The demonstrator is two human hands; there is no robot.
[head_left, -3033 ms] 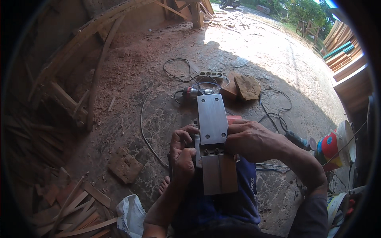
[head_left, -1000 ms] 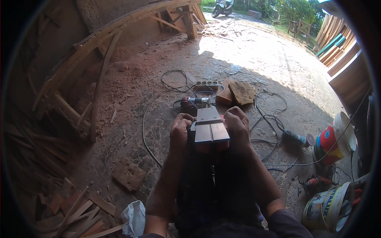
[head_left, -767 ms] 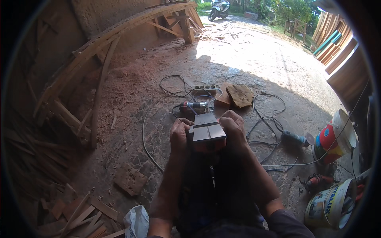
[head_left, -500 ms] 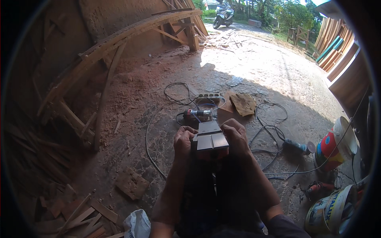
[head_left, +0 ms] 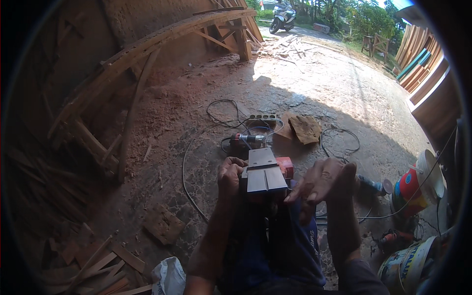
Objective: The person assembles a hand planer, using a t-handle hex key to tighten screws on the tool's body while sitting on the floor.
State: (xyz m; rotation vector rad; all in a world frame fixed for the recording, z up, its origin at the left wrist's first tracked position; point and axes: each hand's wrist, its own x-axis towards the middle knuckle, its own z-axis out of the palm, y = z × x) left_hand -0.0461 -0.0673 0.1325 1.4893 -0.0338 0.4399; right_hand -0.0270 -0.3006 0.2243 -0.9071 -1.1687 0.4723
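Observation:
An electric hand planer rests upside down above my lap, its silver sole plates facing up and a groove running along the nearer plate. Part of its red body shows on the right side. My left hand is closed around the planer's left side, with some fingers hidden beneath it. Just off the planer's right side, my right hand is held apart from it, fingers stretched out and nothing in it. Beyond the planer, a corded power tool with a silver body lies on the ground.
An angle grinder lies to the right, near a colourful bucket and a paint pail. Cords loop over the cracked floor. A wooden bench stands at left, above wood scraps. A wood slab lies ahead.
My right hand has let go of the planer's side and moved right, its fingers opening out. More of the red body now shows. My left hand keeps its hold.

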